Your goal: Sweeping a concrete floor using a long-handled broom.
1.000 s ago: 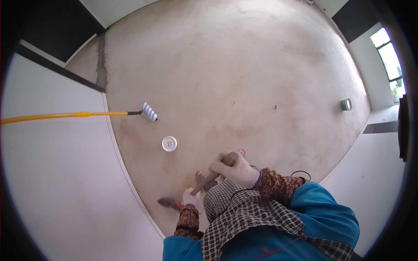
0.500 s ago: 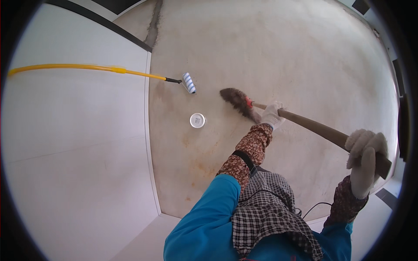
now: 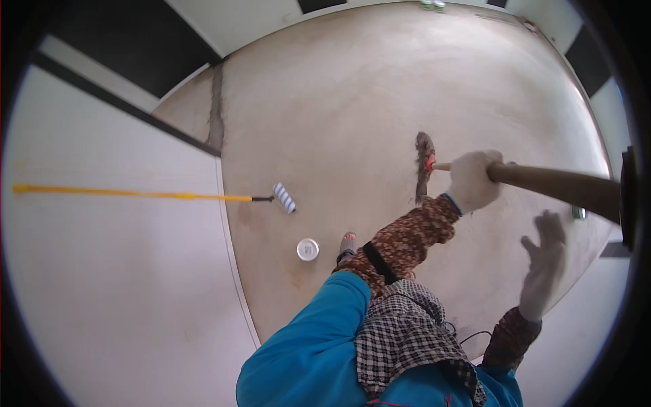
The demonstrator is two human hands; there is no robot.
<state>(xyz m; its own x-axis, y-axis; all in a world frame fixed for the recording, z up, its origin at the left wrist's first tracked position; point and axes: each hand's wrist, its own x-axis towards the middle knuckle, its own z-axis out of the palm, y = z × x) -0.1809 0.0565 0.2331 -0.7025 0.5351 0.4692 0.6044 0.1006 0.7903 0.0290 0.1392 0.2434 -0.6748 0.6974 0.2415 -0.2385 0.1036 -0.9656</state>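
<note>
My left hand (image 3: pixel 475 182), in a white work glove, is closed around the wooden handle of a broom (image 3: pixel 556 182). Its dark bristle head (image 3: pixel 424 166), with a red fitting at the middle, is beyond that hand, over the concrete floor. The handle's upper end runs out to the right edge of the view. My right hand (image 3: pixel 544 264), also gloved, is off the handle and below it, with thumb and fingers spread and nothing in them.
A paint roller (image 3: pixel 285 198) on a yellow pole (image 3: pixel 135 192) leans at the white wall panel (image 3: pixel 122 271) on the left. Near it stands a white round tub (image 3: pixel 308 249), beside my foot (image 3: pixel 348 243). Small cans (image 3: pixel 432 6) stand at the far wall; a green-and-white one (image 3: pixel 578 213) is at right.
My right hand has let go of the broom handle and opened. My left hand, still gripping, has moved right and up, and the bristle head has swung rightward. The whole view has shifted.
</note>
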